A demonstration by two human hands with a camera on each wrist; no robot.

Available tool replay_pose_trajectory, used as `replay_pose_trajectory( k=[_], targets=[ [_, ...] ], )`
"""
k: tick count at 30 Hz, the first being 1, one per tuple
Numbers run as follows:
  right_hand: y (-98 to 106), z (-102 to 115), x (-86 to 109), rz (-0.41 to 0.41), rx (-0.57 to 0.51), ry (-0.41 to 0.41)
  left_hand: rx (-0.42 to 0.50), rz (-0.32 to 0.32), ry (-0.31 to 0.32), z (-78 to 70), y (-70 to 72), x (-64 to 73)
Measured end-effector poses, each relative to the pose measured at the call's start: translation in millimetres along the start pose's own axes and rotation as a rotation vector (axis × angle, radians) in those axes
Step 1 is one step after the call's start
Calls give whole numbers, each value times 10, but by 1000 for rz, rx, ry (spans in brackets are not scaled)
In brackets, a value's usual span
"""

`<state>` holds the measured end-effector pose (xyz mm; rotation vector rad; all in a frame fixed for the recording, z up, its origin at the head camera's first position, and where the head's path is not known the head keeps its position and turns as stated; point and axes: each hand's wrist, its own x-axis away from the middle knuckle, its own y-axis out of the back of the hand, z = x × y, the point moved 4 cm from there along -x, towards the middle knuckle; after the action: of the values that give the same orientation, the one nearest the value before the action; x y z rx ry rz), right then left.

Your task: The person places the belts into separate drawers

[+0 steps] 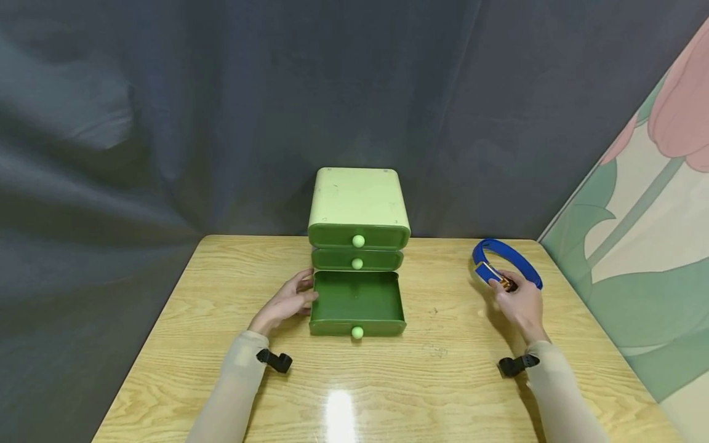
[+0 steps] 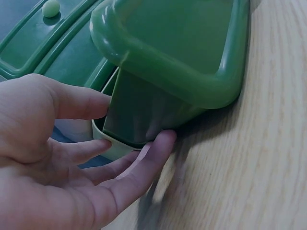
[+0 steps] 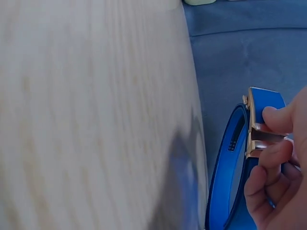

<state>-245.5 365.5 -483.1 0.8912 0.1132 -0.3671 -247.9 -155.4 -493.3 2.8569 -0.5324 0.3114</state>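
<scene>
A small green chest of drawers (image 1: 359,197) stands at the back middle of the table, its bottom drawer (image 1: 357,298) pulled out with nothing seen inside. My left hand (image 1: 288,300) is at the left side of that drawer, thumb near its upper edge and fingers along the side and the casing, as the left wrist view shows. In my right hand (image 1: 519,301) is a coiled blue belt (image 1: 512,253) with a gold-edged buckle (image 3: 266,108); thumb and fingers pinch it at the buckle, above the table's right part.
The wooden table (image 1: 221,277) reaches back to a dark curtain (image 1: 249,123). A flower-patterned cloth (image 1: 653,246) hangs along the right side. The two upper drawers (image 1: 357,259) are pushed in, with round pale knobs.
</scene>
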Motion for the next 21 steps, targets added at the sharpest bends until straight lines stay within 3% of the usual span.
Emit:
replay_pose_trajectory(
  k=[11, 21],
  targets=[
    [104, 233, 150, -5, -47, 120, -7, 9, -7, -15, 19, 4],
    [168, 461, 320, 18, -72, 151, -17, 22, -3, -20, 12, 7]
  ],
)
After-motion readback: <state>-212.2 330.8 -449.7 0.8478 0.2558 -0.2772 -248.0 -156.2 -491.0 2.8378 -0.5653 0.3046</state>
